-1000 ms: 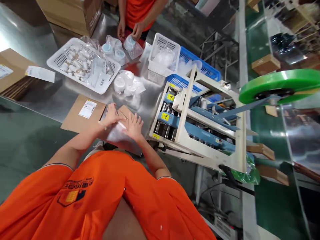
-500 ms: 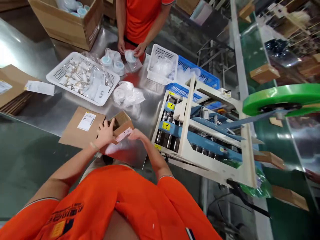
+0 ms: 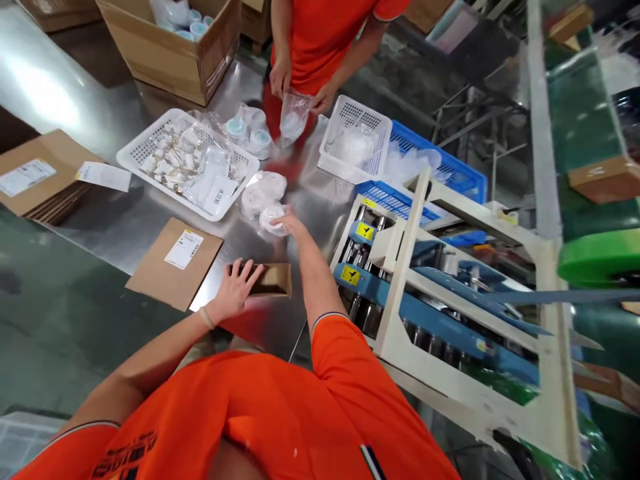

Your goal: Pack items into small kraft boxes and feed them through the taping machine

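Note:
A small open cardboard box (image 3: 278, 280) stands near the table edge in front of me. My left hand (image 3: 234, 291) lies over its left end, fingers spread across the rim. Beyond the box, my right hand (image 3: 290, 223) reaches to a group of white round pieces in clear plastic wrap (image 3: 265, 189). Its fingers close on the nearest wrapped round piece (image 3: 273, 219), which still touches the others. Left of the box lies a flat cardboard piece (image 3: 173, 267) with a white label.
A white basket (image 3: 213, 215) holds small white-and-metal parts. Flat cartons (image 3: 45, 167) are stacked at left. Across the table a co-worker's hands (image 3: 325, 97) hold a clear plastic bag (image 3: 295, 119). A roller machine (image 3: 400, 287) borders the right side, near white and blue baskets (image 3: 463, 177).
My right hand has left the box's label and moved forward onto a wrapped round piece. The box now sits opening-up under my left hand. The co-worker's bag has been lifted.

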Demonstrator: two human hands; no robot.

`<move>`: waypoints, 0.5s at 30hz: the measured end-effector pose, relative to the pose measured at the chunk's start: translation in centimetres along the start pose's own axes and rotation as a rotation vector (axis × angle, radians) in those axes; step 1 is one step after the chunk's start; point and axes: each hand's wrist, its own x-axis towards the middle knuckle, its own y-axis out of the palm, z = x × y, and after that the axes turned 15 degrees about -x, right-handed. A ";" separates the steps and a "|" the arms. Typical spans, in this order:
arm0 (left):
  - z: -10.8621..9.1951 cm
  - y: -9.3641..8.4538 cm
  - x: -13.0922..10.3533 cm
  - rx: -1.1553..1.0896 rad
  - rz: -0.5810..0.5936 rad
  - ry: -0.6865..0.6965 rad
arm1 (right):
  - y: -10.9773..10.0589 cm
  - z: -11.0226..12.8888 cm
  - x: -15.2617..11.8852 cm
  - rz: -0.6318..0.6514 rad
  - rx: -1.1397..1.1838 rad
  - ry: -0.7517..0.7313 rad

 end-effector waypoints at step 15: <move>2.6 0.9 1.2 -0.418 -0.227 0.077 | -2.9 0.4 -24.6 0.214 -0.344 -0.541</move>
